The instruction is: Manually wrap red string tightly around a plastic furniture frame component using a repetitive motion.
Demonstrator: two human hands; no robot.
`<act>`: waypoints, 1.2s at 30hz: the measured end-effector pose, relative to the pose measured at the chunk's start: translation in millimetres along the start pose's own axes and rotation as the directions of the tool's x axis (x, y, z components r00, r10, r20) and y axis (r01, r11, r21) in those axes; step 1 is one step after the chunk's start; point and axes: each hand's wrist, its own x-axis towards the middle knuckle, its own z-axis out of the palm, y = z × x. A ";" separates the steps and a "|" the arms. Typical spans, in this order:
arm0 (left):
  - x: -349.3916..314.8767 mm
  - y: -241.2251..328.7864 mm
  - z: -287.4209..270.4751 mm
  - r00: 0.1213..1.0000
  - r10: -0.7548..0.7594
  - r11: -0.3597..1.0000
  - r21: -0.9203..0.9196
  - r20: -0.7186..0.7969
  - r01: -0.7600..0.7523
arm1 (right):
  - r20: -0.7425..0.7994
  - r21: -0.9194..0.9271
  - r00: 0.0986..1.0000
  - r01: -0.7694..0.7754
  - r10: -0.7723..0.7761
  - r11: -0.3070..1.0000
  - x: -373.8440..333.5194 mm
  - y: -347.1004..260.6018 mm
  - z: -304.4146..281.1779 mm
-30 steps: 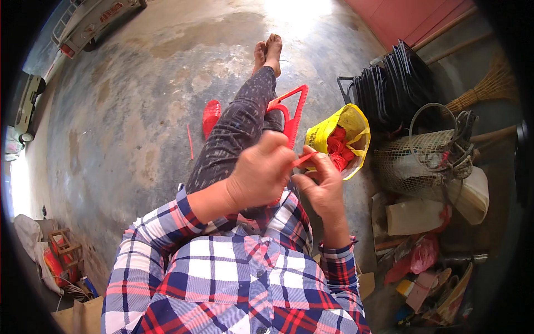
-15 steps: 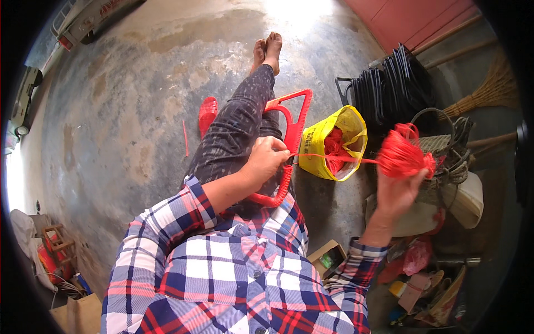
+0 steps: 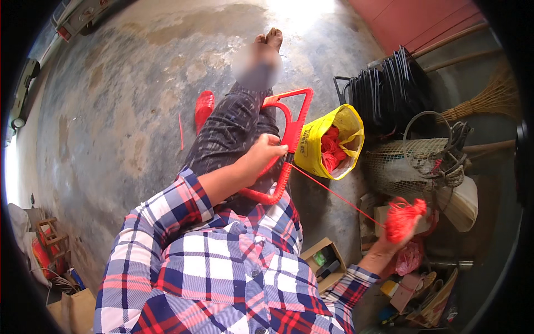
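A black frame wound in red cord (image 3: 296, 129) lies across my lap, its upper part angular and its lower end rounded. My left hand (image 3: 261, 157) is closed at the side of the frame, finger and thumb pinching where the winding stops at a short dark stretch. From there a taut red strand (image 3: 336, 193) slants down to the right. It leads to a bundle of red cord (image 3: 405, 220), which my right hand (image 3: 386, 249) grips well out to the side. Right of the frame, a yellow bag (image 3: 312, 147) stands open with more red cord (image 3: 332, 153) inside.
Black frames (image 3: 384, 92) are stacked beyond the bag, near a straw broom (image 3: 481, 97). A wire mesh basket (image 3: 397, 158) lies at the right. Beside my right sleeve sits a cardboard box (image 3: 325, 284). A red shoe (image 3: 204, 110) rests on the floor left of my legs.
My right hand has moved down and slightly outward with the cord bundle. The strand, nearly level before, now slopes downward. My left hand stays at the frame.
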 end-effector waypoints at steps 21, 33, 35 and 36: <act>-41.4 91.6 -44.3 0.671 0.449 0.480 0.474 0.590 -0.738 | 0.612 -0.148 0.571 -0.597 0.547 0.788 -20.9 143.3 91.6; -14.7 23.2 -10.0 0.825 0.192 0.227 0.793 0.532 -0.565 | 0.738 -0.658 0.358 0.569 0.572 0.493 -33.1 161.2 114.7; -11.2 16.8 -16.0 0.711 0.432 0.240 0.689 0.555 -0.684 | 0.783 -0.612 0.393 0.624 0.482 0.487 -28.1 148.8 110.1; -7.3 14.7 -19.4 0.773 0.447 0.400 0.672 0.451 -0.623 | 0.808 -0.589 0.473 0.634 0.352 0.500 -26.1 138.2 112.6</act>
